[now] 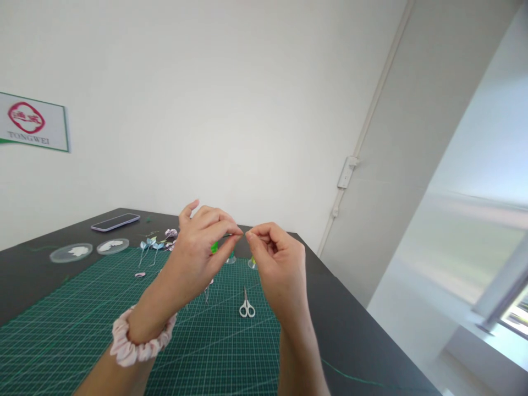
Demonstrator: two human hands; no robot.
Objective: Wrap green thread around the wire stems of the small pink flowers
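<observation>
Both hands are raised over the green cutting mat (214, 352), fingertips almost meeting. My left hand (206, 236), with a pale scrunchie (130, 344) at the wrist, pinches thumb against index finger; what lies between them is too fine to make out. Thumb and index finger of my right hand (280, 258) are pressed together as well, on something too small to name. Below the hands, small white-handled scissors (247, 309) lie on the mat. Thread spools (252, 264) stand behind the hands, partly hidden by them.
Left of the hands lie light-blue flower pieces (152, 245) on thin stems, and pinkish ones (171, 234). Two shallow clear dishes (71, 253) hold white material. A phone (115, 221) rests at the back left. Loose green thread (350, 377) trails across the dark table (342, 330).
</observation>
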